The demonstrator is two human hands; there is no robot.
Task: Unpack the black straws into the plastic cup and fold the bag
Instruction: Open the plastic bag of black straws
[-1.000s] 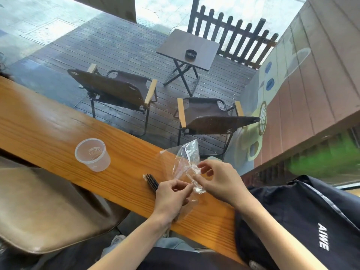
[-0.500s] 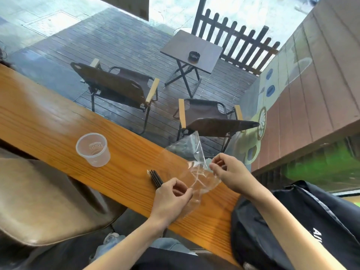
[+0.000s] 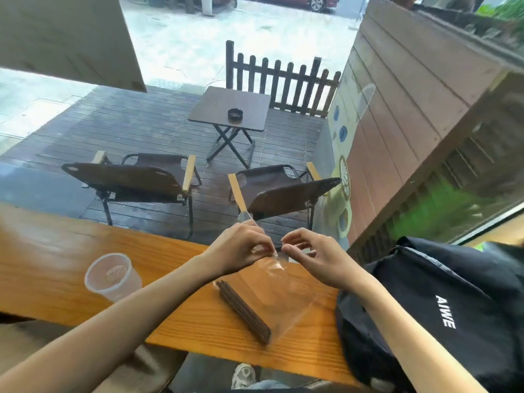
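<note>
Black straws (image 3: 243, 312) in clear bag (image 3: 286, 296) on orange wooden counter (image 3: 42, 259), both hands — left (image 3: 241, 251), right (image 3: 317, 258) — pinching its top, patio chairs (image 3: 136, 180) beyond.

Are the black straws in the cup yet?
No, the black straws lie on the counter inside the clear bag, and the plastic cup holds none.

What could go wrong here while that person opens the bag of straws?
The black straws lie inside the clear bag with one end close to the near edge of the wooden counter; a tug by the left hand or right hand might slide them off. The plastic cup sits beside the left forearm, which could knock it over.
</note>
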